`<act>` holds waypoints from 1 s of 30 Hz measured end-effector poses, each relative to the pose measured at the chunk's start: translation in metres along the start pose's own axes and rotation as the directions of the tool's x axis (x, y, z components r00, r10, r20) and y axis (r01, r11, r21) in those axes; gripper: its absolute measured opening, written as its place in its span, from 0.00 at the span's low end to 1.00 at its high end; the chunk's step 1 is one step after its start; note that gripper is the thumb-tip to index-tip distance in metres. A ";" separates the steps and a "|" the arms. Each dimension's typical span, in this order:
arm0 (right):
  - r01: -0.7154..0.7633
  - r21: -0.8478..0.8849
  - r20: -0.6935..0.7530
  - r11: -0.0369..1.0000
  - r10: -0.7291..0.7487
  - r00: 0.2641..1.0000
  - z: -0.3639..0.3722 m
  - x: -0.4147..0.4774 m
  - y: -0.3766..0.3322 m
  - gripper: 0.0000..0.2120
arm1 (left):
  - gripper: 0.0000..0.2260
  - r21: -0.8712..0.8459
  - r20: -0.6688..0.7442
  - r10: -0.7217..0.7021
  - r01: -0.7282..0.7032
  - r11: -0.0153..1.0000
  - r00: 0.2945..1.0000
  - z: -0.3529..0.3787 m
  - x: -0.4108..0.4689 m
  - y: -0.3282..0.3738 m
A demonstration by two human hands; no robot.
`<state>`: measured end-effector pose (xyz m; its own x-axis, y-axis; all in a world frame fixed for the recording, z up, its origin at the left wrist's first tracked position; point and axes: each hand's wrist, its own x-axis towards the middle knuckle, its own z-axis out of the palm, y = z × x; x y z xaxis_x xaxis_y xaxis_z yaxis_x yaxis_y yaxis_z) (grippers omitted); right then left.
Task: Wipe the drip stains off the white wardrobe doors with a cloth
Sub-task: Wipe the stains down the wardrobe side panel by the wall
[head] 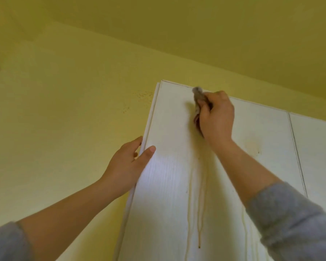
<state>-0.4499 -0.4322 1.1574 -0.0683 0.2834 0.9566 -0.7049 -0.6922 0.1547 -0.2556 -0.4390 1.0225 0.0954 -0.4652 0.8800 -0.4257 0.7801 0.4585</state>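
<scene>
Left hand (128, 166): grips door (167, 194) by its left edge, steadying it. Drip stains (199, 204): down mid-panel. Right hand (216, 117): clamped on cloth (198, 98), pressed near door's top; soft, limp, likely best held bunched. Yellow wall (64, 110) beyond.

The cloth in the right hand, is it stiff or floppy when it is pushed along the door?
Probably floppy: the cloth is bunched and creased in the right hand, so it should fold, not hold shape. Likely light: that hand alone holds it up. It may slide easily, since the door looks smooth.
</scene>
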 end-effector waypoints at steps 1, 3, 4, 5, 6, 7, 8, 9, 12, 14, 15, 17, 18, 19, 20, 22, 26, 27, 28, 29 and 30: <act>-0.014 -0.021 0.007 1.000 0.014 1.000 -0.002 0.016 0.009 0.13 | 0.33 0.005 -0.026 0.003 -0.003 1.000 1.000 0.006 0.002 0.001; -0.030 -0.043 0.049 0.999 0.032 0.998 -0.004 0.041 0.023 0.12 | 0.30 0.047 -0.110 -0.007 0.013 0.999 0.994 0.018 0.003 0.003; -0.029 -0.047 0.067 0.998 0.032 0.997 -0.002 0.049 0.028 0.13 | 0.30 0.074 -0.143 -0.002 0.012 0.997 0.990 0.023 0.002 0.004; -0.020 -0.049 0.082 0.999 0.024 0.996 0.000 0.054 0.032 0.13 | 0.31 0.081 -0.159 0.013 0.000 0.997 0.987 0.029 0.000 0.004; -0.008 -0.047 0.096 0.999 0.012 0.995 0.002 0.057 0.035 0.13 | 0.33 0.063 -0.167 0.015 -0.005 0.998 0.986 0.035 -0.003 0.003; 0.003 -0.043 0.105 0.999 0.002 0.994 0.006 0.059 0.037 0.13 | 0.33 0.035 -0.181 0.013 -0.007 0.999 0.983 0.039 -0.006 0.003; 0.010 -0.033 0.107 0.999 -0.006 0.994 0.010 0.059 0.039 0.13 | 0.33 0.011 -0.202 0.013 -0.012 1.000 0.979 0.040 -0.006 0.001; 0.014 -0.012 0.104 1.000 -0.013 0.995 0.012 0.058 0.043 0.13 | 0.33 0.000 -0.222 0.017 -0.018 1.000 0.975 0.041 -0.006 0.001; 0.091 0.047 0.165 0.995 -0.098 0.981 0.012 0.041 0.050 0.11 | 0.32 0.002 -0.248 0.033 -0.034 0.999 0.968 0.041 -0.005 0.001; 0.169 0.099 0.233 0.981 -0.188 0.954 0.003 0.012 0.049 0.10 | 0.31 0.005 -0.268 0.042 -0.043 0.999 0.963 0.041 -0.005 0.000; 0.198 0.124 0.257 0.972 -0.224 0.940 -0.002 -0.007 0.046 0.10 | 0.30 0.004 -0.276 0.049 -0.050 0.999 0.960 0.040 -0.004 0.000; 0.233 0.171 0.302 0.957 -0.276 0.913 -0.016 -0.049 0.038 0.10 | 0.28 0.004 -0.290 0.054 -0.056 0.998 0.956 0.041 -0.003 0.000; 0.255 0.193 0.321 0.947 -0.306 0.896 -0.022 -0.066 0.034 0.10 | 0.27 0.009 -0.296 0.051 -0.051 0.999 0.954 0.041 -0.003 0.000; 0.271 0.211 0.345 0.939 -0.331 0.879 -0.027 -0.078 0.032 0.10 | 0.26 0.017 -0.299 0.044 -0.041 0.999 0.953 0.042 -0.003 0.000; 0.279 0.215 0.372 0.936 -0.343 0.863 -0.031 -0.084 0.030 0.10 | 0.25 0.021 -0.298 0.035 -0.030 0.999 0.954 0.043 -0.004 0.000; 0.272 0.204 0.387 0.941 -0.332 0.860 -0.035 -0.080 0.029 0.10 | 0.24 0.013 -0.300 0.020 -0.017 1.000 0.954 0.044 -0.006 0.000; 0.094 0.143 0.175 0.985 -0.118 0.977 -0.026 -0.024 0.027 0.10 | 0.24 0.005 -0.284 0.012 -0.011 1.000 0.959 0.044 -0.009 0.001; 0.067 0.112 0.146 0.991 -0.083 0.986 -0.021 -0.006 0.027 0.12 | 0.24 0.003 -0.285 0.013 -0.013 1.000 0.958 0.044 -0.009 0.001; 0.062 0.070 0.137 0.996 -0.071 0.988 -0.014 0.010 0.028 0.13 | 0.24 0.001 -0.286 0.013 -0.013 1.000 0.958 0.043 -0.009 0.001; 0.065 0.032 0.140 0.997 -0.069 0.988 -0.006 0.023 0.028 0.13 | 0.24 -0.003 -0.285 0.012 -0.013 1.000 0.959 0.044 -0.009 0.001; 0.072 0.007 0.153 0.997 -0.073 0.986 0.003 0.031 0.030 0.13 | 0.24 -0.008 -0.284 0.011 -0.014 1.000 0.959 0.043 -0.009 0.001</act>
<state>-0.4711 -0.4456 1.1927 0.0920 0.2279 0.9693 -0.7032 -0.6744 0.2253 -0.2960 -0.4524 1.0101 0.3420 -0.3184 0.8841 -0.4198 0.7900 0.4469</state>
